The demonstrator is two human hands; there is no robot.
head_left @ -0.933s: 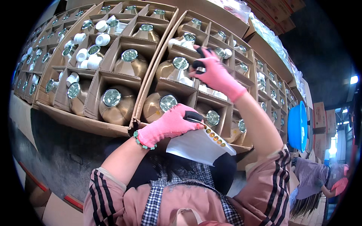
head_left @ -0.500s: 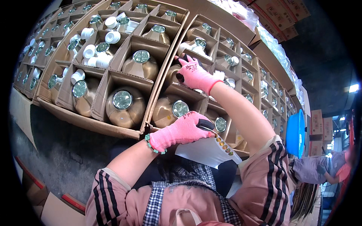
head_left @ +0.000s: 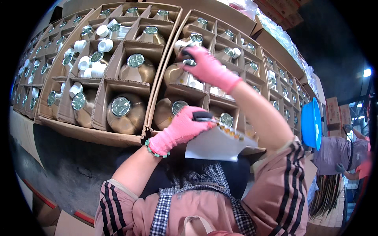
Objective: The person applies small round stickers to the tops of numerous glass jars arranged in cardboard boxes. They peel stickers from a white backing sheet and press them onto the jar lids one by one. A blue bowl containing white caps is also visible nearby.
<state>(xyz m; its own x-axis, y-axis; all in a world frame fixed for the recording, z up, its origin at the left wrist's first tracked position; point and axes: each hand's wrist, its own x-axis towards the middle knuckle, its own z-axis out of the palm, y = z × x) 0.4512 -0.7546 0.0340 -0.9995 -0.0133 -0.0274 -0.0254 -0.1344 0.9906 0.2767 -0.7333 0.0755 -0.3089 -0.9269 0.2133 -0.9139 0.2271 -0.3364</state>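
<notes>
My left hand (head_left: 182,128), in a pink glove with dark fingertips, grips one edge of a white sheet of stickers (head_left: 212,146). A row of round gold stickers (head_left: 232,133) runs along the sheet's upper edge. My right hand (head_left: 212,70), gloved the same way, hovers over a compartment with a gold glass jar (head_left: 173,74). Its fingers are smeared by motion and I cannot make out whether anything is between them. Close by my left hand, another gold jar (head_left: 162,112) leans in its compartment, its glass mouth showing.
Divided cardboard boxes (head_left: 106,135) hold many gold jars, with white caps (head_left: 105,45) lying among them. A blue basin (head_left: 311,124) is at the right. Beyond it a person (head_left: 334,155) in gloves is at work. Clear plastic wrap (head_left: 281,43) lines the far side.
My right hand has lifted off the jar, moving slightly up and right, and blurs. My left hand has tilted the sticker sheet. The view has shifted a little.
</notes>
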